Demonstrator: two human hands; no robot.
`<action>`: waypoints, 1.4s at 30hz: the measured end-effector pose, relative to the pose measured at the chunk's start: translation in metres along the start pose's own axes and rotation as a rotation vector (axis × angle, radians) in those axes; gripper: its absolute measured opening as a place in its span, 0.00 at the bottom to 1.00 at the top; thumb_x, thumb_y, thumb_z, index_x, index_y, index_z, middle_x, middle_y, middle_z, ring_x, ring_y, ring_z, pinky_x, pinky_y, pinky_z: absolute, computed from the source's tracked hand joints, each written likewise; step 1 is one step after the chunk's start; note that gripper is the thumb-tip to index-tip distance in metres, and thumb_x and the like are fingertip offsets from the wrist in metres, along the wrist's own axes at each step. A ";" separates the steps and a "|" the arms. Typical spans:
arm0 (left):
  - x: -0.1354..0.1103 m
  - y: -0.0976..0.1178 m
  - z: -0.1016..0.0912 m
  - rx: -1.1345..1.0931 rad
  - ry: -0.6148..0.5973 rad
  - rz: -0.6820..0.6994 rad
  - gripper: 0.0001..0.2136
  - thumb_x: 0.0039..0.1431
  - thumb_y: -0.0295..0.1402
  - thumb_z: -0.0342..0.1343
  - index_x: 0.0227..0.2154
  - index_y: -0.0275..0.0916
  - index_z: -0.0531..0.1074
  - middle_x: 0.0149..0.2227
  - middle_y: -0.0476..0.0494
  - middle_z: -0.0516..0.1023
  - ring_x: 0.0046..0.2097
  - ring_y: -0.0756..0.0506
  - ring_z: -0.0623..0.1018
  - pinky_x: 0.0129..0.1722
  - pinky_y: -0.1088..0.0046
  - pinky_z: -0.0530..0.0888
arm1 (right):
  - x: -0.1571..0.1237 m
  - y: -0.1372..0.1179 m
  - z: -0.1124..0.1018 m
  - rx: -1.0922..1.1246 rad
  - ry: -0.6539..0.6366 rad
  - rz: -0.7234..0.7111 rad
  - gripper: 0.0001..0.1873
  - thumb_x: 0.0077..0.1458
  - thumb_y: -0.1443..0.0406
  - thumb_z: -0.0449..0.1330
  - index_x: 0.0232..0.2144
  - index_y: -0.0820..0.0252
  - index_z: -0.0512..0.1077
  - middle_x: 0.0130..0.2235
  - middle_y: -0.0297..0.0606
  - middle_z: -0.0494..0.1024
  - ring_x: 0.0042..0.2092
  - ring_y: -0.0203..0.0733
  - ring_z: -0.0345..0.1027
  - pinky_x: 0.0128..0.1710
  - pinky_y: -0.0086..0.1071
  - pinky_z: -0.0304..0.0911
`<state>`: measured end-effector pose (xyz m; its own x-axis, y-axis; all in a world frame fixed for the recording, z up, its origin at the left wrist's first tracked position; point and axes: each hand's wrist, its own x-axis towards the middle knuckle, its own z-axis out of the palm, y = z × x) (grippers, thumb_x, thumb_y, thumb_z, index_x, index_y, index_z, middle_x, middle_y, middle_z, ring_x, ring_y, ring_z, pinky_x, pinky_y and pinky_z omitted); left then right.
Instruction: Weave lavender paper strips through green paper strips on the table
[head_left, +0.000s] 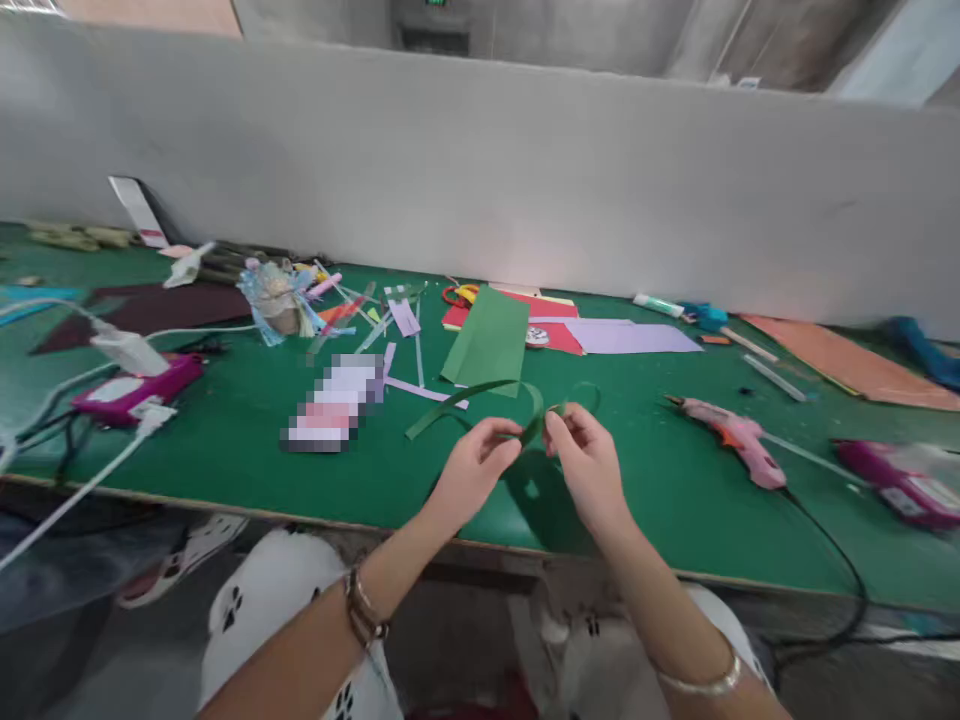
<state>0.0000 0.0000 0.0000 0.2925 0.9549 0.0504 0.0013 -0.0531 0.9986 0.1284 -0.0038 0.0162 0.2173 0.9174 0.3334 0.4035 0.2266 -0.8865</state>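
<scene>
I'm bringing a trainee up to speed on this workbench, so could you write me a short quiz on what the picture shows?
1. What is the person's left grip pinching?
2. True or false: the pink glue gun lies to the right of the person's right grip.
3. Of these papers, which lies farthest to the right on the table?
a) lavender
b) green
c) orange

Key:
1. A curled green strip.
2. True.
3. c
</scene>
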 end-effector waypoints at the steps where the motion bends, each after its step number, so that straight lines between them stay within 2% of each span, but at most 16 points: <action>1: 0.000 0.000 -0.001 0.041 0.014 0.038 0.14 0.45 0.41 0.46 0.31 0.37 0.67 0.33 0.45 0.72 0.35 0.47 0.71 0.34 0.73 0.67 | -0.001 -0.001 -0.002 -0.045 0.008 -0.056 0.14 0.48 0.59 0.50 0.16 0.56 0.52 0.16 0.26 0.55 0.19 0.30 0.51 0.20 0.26 0.51; 3: 0.000 0.001 -0.002 0.110 0.037 0.100 0.12 0.47 0.41 0.48 0.30 0.38 0.68 0.33 0.46 0.72 0.35 0.47 0.70 0.33 0.74 0.66 | -0.003 -0.003 -0.004 -0.119 0.003 -0.152 0.14 0.47 0.61 0.51 0.15 0.56 0.52 0.16 0.26 0.54 0.19 0.30 0.50 0.21 0.26 0.50; 6: 0.000 0.001 -0.004 0.195 0.066 0.163 0.10 0.50 0.40 0.49 0.26 0.38 0.66 0.27 0.50 0.69 0.29 0.50 0.68 0.27 0.76 0.63 | -0.005 -0.006 -0.006 -0.191 -0.070 -0.267 0.15 0.48 0.63 0.51 0.15 0.57 0.52 0.16 0.27 0.55 0.20 0.30 0.51 0.22 0.26 0.50; 9: 0.000 0.001 -0.004 0.214 0.080 0.180 0.11 0.53 0.39 0.47 0.20 0.38 0.62 0.19 0.54 0.61 0.23 0.52 0.62 0.23 0.77 0.59 | -0.008 -0.008 -0.003 -0.188 -0.141 -0.282 0.15 0.49 0.63 0.51 0.15 0.57 0.52 0.17 0.27 0.56 0.20 0.30 0.51 0.22 0.26 0.51; 13: -0.002 0.001 -0.002 0.222 0.129 0.267 0.11 0.54 0.37 0.47 0.19 0.38 0.61 0.17 0.56 0.57 0.20 0.54 0.59 0.21 0.78 0.57 | -0.013 -0.008 0.004 -0.057 -0.158 -0.117 0.15 0.49 0.60 0.50 0.15 0.57 0.54 0.16 0.27 0.56 0.19 0.30 0.52 0.20 0.26 0.51; 18: -0.004 0.002 -0.001 0.219 0.231 0.342 0.12 0.54 0.35 0.47 0.18 0.38 0.60 0.16 0.56 0.57 0.19 0.54 0.58 0.19 0.79 0.55 | -0.014 -0.008 0.012 0.178 -0.260 0.078 0.14 0.47 0.56 0.50 0.16 0.58 0.58 0.15 0.27 0.60 0.18 0.30 0.54 0.18 0.26 0.53; 23: -0.003 0.001 -0.001 0.261 0.190 0.343 0.17 0.54 0.36 0.45 0.14 0.39 0.51 0.14 0.57 0.49 0.18 0.54 0.54 0.18 0.78 0.52 | -0.014 -0.012 0.010 0.242 -0.284 0.101 0.14 0.45 0.56 0.52 0.16 0.58 0.59 0.14 0.27 0.60 0.17 0.29 0.54 0.17 0.25 0.53; 27: -0.003 0.000 0.001 0.282 0.165 0.338 0.17 0.56 0.36 0.43 0.13 0.39 0.50 0.13 0.56 0.51 0.18 0.54 0.56 0.19 0.77 0.53 | -0.017 -0.014 0.010 0.254 -0.286 0.114 0.15 0.45 0.55 0.52 0.16 0.58 0.60 0.14 0.27 0.59 0.17 0.29 0.54 0.17 0.25 0.53; 32: -0.006 0.000 0.004 0.279 0.259 0.373 0.18 0.56 0.35 0.43 0.13 0.40 0.49 0.13 0.56 0.51 0.18 0.54 0.55 0.19 0.77 0.53 | -0.023 -0.015 0.014 0.218 -0.270 0.182 0.18 0.44 0.54 0.53 0.12 0.57 0.56 0.12 0.28 0.59 0.16 0.28 0.53 0.16 0.25 0.51; 42: -0.008 0.002 0.008 0.193 0.301 0.365 0.18 0.56 0.37 0.43 0.14 0.40 0.49 0.14 0.56 0.49 0.19 0.54 0.53 0.18 0.76 0.53 | -0.026 -0.021 0.018 0.265 -0.253 0.308 0.17 0.41 0.55 0.53 0.12 0.57 0.55 0.11 0.26 0.60 0.14 0.26 0.52 0.14 0.24 0.50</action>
<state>0.0053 -0.0103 0.0017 0.0185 0.9044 0.4262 0.1354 -0.4246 0.8952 0.0986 -0.0263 0.0203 0.0545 0.9984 -0.0168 0.1067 -0.0226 -0.9940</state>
